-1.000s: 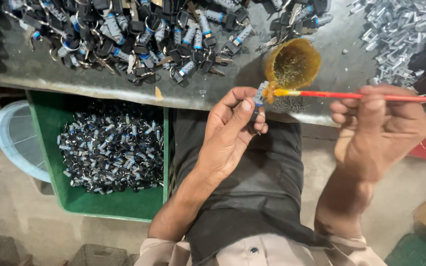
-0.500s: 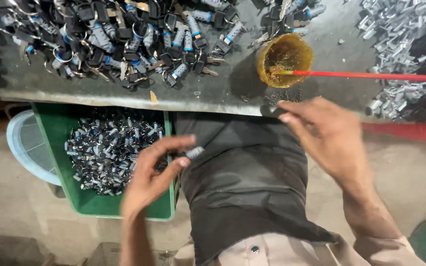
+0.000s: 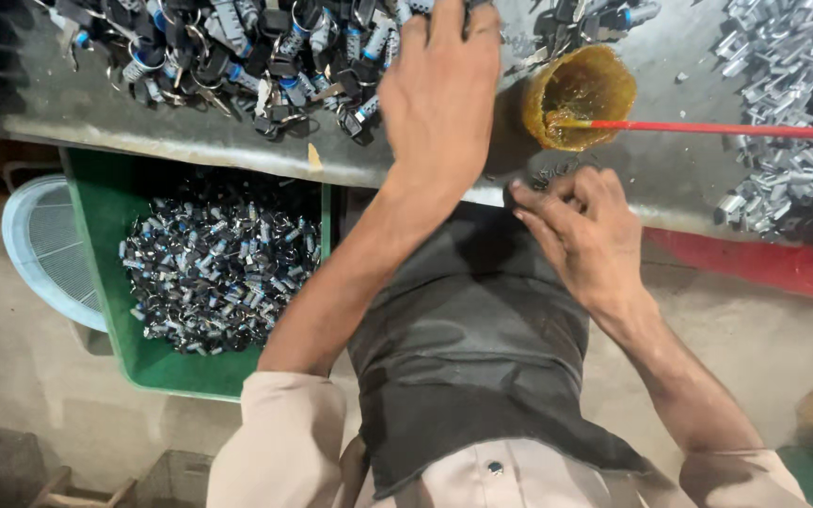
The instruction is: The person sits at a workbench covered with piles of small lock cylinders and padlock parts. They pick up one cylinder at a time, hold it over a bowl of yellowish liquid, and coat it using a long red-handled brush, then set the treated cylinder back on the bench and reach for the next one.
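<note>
A: Where are the two hands at this moment?

B: The left hand (image 3: pixel 439 89) stretches up to twelve o'clock and lies palm down on the heap of small parts (image 3: pixel 237 47), dark plastic heads with metal rings and blue-banded barrels, spread over the grey worktop (image 3: pixel 237 150). Its fingers (image 3: pixel 449 23) are spread wide over the heap; whether they have closed on a piece underneath, I cannot tell

A: And the right hand?

B: The right hand (image 3: pixel 590 235) sits at the near edge of the worktop, at about two o'clock from the person's lap. Its fingers (image 3: pixel 543 202) are drawn narrow, tips close together at a few tiny metal bits (image 3: pixel 557 172) lying there; it is unclear whether anything is pinched between them

A: What lies around the hands?

B: Just above the right hand stands a small amber cup (image 3: pixel 581 94) of sticky yellow stuff, with a red stick (image 3: pixel 726 128) resting in it and pointing to three o'clock. A pile of bright metal pieces (image 3: pixel 769 75) fills the far right. Below the worktop, at nine o'clock, a green crate (image 3: pixel 105 235) holds many similar small parts

A: Which step does this look like?

B: It reads as picking up a fresh part. The left hand would need to single one piece out of the tangle without dragging its neighbours along
</note>
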### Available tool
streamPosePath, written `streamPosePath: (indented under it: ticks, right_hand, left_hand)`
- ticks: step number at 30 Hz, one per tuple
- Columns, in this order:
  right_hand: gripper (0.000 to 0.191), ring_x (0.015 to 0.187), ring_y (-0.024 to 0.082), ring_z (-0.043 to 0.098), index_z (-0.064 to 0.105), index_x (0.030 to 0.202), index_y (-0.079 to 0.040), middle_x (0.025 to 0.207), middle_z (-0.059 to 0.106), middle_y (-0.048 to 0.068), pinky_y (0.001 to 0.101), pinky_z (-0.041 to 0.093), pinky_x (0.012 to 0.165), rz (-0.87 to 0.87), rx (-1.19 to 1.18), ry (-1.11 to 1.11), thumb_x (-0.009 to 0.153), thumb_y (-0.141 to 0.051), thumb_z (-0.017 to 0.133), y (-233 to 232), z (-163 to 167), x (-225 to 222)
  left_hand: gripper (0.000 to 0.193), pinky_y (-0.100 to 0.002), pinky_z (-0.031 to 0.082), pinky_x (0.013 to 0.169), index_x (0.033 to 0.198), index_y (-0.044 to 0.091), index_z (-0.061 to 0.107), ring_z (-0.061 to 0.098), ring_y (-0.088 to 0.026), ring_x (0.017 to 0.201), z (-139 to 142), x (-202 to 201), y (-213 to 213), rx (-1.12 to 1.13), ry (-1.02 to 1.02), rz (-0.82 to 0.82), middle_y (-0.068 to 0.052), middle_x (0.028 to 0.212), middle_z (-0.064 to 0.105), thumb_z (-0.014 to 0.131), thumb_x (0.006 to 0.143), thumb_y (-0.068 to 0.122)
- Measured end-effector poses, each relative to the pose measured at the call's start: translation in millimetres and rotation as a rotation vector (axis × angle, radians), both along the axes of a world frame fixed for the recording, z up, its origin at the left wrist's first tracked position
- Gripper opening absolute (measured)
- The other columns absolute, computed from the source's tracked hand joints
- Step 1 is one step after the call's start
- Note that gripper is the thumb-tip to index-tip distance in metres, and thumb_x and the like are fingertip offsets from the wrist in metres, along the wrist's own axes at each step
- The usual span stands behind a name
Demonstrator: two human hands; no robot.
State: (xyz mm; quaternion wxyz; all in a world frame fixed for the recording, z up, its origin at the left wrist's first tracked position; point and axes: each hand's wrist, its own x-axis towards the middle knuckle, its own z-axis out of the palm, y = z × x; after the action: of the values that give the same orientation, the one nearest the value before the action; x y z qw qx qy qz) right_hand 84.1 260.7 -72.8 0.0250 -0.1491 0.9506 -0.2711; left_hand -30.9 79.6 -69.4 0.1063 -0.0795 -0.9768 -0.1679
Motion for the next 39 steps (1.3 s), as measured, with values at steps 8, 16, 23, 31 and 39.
streamPosePath:
  ticks: [8,16,23,31,39]
  right_hand:
    - [0.018,0.075,0.007,0.047,0.080,0.101,-0.009,0.091,0.058,-0.001,0.0219,0.038,0.065,-0.350,-0.591,-0.268,0.085,-0.005,0.088,9.2,-1.9,12.8]
    - [0.018,0.078,0.003,0.048,0.078,0.099,-0.006,0.093,0.059,-0.003,0.0198,0.038,0.067,-0.331,-0.705,-0.365,0.084,-0.002,0.087,-6.8,4.1,16.7]
    - [0.017,0.073,0.003,0.047,0.080,0.098,-0.009,0.085,0.056,-0.005,0.0200,0.038,0.062,-0.291,-0.657,-0.403,0.083,-0.005,0.087,-24.2,4.9,8.4]
    - [0.013,0.068,0.011,0.051,0.073,0.098,-0.005,0.082,0.054,0.003,0.0266,0.041,0.059,-0.328,-0.406,-0.036,0.091,-0.002,0.084,-55.4,8.0,1.4]
    - [0.017,0.091,0.010,0.057,0.068,0.100,0.001,0.103,0.062,0.006,0.0250,0.048,0.082,-0.280,-0.949,-0.315,0.089,0.008,0.079,-42.2,6.0,13.3]
  left_hand:
    - [0.012,-0.022,0.052,0.072,0.114,0.005,0.049,0.061,-0.008,0.077,55.0,52.0,-51.4,1.288,-0.564,-0.169,0.002,0.098,0.056,0.054,0.104,0.008]
    - [0.011,-0.021,0.046,0.070,0.108,0.005,0.071,0.057,-0.002,0.082,14.5,112.0,-32.5,1.120,-0.727,-0.109,0.002,0.096,0.071,0.071,0.101,0.013]
    - [0.006,-0.025,0.039,0.059,0.099,0.005,0.069,0.049,-0.006,0.066,10.4,113.2,-51.1,1.016,-0.770,-0.082,-0.002,0.079,0.065,0.069,0.098,0.010]
    - [0.011,-0.046,0.050,0.067,0.105,0.004,0.061,0.067,-0.036,0.079,7.7,88.6,-26.2,0.479,-0.411,0.001,-0.013,0.089,0.066,0.063,0.100,0.013]
    - [0.031,-0.029,0.052,0.079,0.141,0.004,0.057,0.059,-0.012,0.087,21.8,124.6,-47.6,1.578,-0.822,0.020,-0.006,0.108,0.060,0.054,0.112,0.015]
